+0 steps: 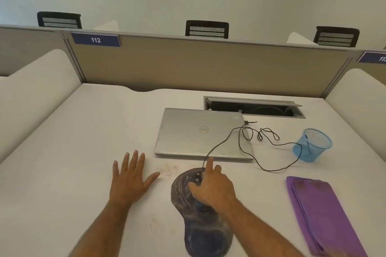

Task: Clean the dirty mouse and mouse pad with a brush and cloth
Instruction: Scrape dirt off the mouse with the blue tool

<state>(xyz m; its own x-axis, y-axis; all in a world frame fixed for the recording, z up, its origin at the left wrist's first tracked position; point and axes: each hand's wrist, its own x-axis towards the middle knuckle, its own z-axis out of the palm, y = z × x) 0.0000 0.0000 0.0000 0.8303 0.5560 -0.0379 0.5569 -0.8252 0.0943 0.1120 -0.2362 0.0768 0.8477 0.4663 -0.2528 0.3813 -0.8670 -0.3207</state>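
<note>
Nothing of the cleaning looks done yet: the mouse pad [200, 221], a dark, soft-looking pad with a bulging wrist rest, lies near the desk's [87, 131] front edge streaked with pale scratchy marks, and brownish smears stain the white desk surface just left of it. The right hand [211, 188] curls over the mouse [198, 176] on the pad, index finger stretched forward; the thin black cable [269, 144] loops toward the right edge. The left hand [131, 175] lies flat and spread, grasping nothing. The folded purple cloth [321, 215], nappy and untouched, waits by the front right corner; no brush shows, so brushing and wiping both seem left
</note>
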